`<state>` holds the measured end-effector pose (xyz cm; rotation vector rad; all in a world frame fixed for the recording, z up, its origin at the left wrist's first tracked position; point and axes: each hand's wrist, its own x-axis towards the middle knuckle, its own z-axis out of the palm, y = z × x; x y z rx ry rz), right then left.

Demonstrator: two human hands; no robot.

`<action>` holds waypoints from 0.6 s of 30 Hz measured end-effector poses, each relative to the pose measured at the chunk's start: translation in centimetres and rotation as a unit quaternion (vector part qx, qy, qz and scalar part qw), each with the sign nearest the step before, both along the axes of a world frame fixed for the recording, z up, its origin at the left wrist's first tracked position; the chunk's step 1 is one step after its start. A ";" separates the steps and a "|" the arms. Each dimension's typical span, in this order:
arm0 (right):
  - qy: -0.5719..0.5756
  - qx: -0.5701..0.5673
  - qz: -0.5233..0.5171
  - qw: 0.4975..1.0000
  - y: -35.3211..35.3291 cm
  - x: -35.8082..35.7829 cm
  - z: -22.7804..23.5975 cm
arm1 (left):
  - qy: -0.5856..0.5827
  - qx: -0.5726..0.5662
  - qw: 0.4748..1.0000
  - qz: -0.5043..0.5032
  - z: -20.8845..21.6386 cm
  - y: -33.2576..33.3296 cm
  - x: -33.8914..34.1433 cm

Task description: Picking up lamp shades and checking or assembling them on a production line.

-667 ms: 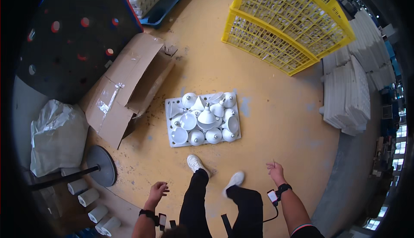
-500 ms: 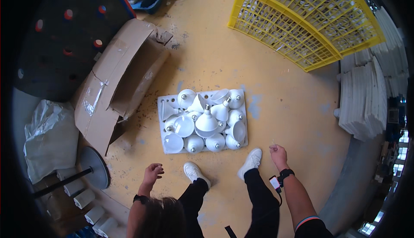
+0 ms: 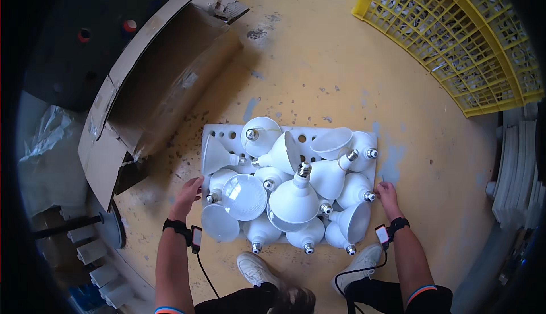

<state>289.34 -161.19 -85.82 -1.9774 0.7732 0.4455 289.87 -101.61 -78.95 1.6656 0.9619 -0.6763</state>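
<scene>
A white foam tray [image 3: 222, 136] with round holes lies on the yellow floor, piled with several white cone-shaped bulbs [image 3: 294, 198] with metal screw bases. My left hand [image 3: 190, 193] grips the tray's left edge, fingers curled at it. At the tray's right edge my right hand [image 3: 388, 194] takes hold beside a bulb's base. Each wrist wears a black band with a small device. My two white shoes [image 3: 257, 268] stand just below the tray.
An open, torn cardboard box [image 3: 153, 92] lies to the left. A yellow plastic crate [image 3: 455, 41] sits at the top right, stacked white foam sheets [image 3: 515, 172] at the right. A black stand base [image 3: 111, 228] and clear plastic sheeting [image 3: 48, 143] are at the left.
I have bent down toward the tray; it looks much larger now. Both hands moved from hanging at my sides to the tray's left and right edges.
</scene>
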 end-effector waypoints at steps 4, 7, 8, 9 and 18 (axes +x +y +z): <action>0.131 0.092 -0.022 0.987 0.7 1.0 2.3 | -0.008 0.032 0.999 -0.035 -0.4 -2.2 0.7; 0.080 0.173 -0.018 0.981 -0.1 0.2 1.2 | -0.004 0.012 1.000 -0.026 -1.2 -1.6 0.8; 0.075 0.170 -0.020 0.982 -0.6 -0.2 1.0 | -0.015 -0.033 0.999 -0.030 -1.6 -1.3 1.0; 0.078 0.222 -0.051 0.971 -0.2 -0.1 1.1 | -0.025 -0.073 0.996 -0.033 -1.7 -1.1 1.0; -0.052 0.243 -0.140 0.958 1.6 -1.4 -0.4 | -0.094 -0.081 0.989 0.085 -0.8 -4.7 0.4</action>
